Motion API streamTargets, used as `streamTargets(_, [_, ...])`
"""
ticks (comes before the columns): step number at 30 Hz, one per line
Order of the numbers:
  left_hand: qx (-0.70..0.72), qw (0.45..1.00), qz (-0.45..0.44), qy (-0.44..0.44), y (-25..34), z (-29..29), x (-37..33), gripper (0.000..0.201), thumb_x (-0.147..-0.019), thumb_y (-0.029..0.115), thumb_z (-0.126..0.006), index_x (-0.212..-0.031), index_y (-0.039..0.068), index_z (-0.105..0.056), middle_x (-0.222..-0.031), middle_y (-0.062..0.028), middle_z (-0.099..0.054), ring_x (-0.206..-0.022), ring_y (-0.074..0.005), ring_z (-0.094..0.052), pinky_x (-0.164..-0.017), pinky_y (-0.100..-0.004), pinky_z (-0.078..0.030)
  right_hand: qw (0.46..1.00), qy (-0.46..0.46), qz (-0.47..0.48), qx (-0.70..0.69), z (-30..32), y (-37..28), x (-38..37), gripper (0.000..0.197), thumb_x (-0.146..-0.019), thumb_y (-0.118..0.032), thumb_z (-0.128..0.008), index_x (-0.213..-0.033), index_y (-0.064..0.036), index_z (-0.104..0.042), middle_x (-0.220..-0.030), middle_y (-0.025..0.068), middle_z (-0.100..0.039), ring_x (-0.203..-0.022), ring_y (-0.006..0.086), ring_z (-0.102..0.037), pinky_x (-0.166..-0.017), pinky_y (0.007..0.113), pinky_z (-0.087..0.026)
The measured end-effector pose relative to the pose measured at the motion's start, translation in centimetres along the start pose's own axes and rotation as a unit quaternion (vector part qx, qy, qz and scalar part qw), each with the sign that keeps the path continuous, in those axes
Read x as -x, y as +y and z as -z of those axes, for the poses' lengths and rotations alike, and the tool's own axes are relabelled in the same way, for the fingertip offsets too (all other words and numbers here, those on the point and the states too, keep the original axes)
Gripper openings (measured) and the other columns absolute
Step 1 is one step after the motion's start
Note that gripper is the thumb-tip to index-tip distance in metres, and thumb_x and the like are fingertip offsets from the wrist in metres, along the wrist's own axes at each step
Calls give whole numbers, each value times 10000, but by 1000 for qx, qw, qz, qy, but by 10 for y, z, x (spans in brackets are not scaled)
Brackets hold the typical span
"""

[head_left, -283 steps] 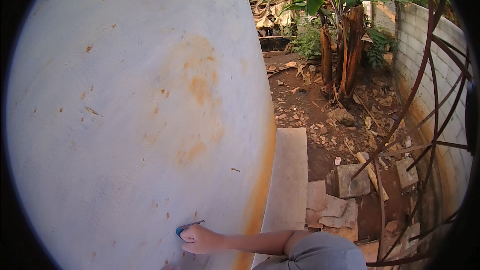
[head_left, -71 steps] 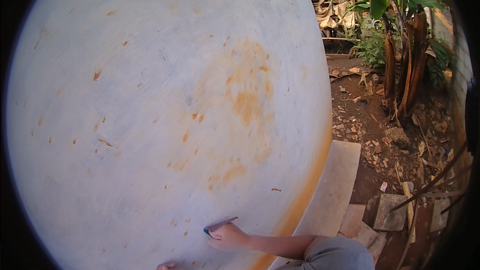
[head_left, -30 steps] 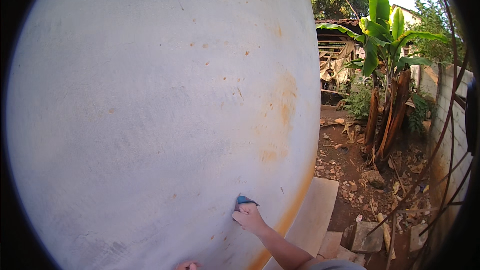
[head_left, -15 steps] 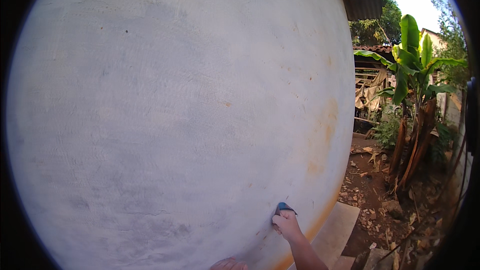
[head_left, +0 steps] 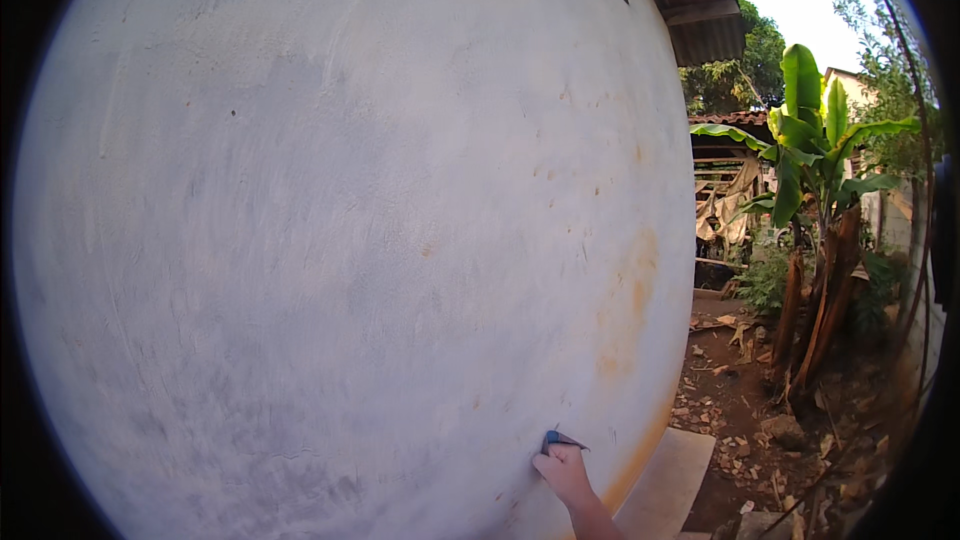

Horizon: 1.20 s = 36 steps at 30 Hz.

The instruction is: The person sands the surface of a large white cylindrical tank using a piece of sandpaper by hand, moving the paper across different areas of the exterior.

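Blue-and-dark thin flat tool [head_left: 551, 437] gripped in bare right hand [head_left: 564, 468], fingers curled, at near right of white, rust-stained plastered wall [head_left: 350, 270]. Left hand out of view, grip unknown.

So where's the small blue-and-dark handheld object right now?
In the head view, the object is low, right of centre, in the bare right hand at the whitish wall, left of the orange band along its edge.
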<state>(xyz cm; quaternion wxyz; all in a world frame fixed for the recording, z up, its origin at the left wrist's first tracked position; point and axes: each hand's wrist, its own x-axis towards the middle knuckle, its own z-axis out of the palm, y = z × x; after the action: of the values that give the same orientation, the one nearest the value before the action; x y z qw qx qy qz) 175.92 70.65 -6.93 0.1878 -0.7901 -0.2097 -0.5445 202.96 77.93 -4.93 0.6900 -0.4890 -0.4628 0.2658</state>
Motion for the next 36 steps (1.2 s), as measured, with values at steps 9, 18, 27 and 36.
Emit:
streamTargets(9, [20,1000,21,1,8,2,-2,200,-792,177,-697,-663,131,-551,-589,-75,-473,-509,-288,-499,-490,-426,-435,1000,-6,22,-1,21,13,15,416,-806,-26,-664,-536,-132,-366,-541,-65,-400,-505,40,-348,-456,278,-266])
streamTargets(18, [-30,986,160,-47,6,-12,38,140,-794,174,-687,-890,76,-714,-709,-130,-633,-606,-328,-601,-554,-443,-474,962,-26,199,185,2,103,33,375,-807,-162,-713,-590,-55,-427,-597,27,-465,-543,136,-426,-522,395,-347])
streamTargets(27, [-179,983,48,-12,20,-66,24,137,-853,70,-625,-986,35,-623,-824,-121,-640,-665,-345,-574,-581,-501,-406,991,-3,-20,-130,58,16,-34,203,-862,-80,-651,-666,-46,-614,-622,26,-563,-569,99,-471,-501,353,-371])
streamTargets(36, [-102,971,216,-1,57,-111,-38,119,-942,120,-587,-871,55,-658,-761,-158,-634,-639,-403,-581,-568,-495,-435,991,-133,8,22,14,132,29,112,-845,-109,-696,-766,-46,-648,-689,-55,-574,-622,83,-497,-539,320,-422])
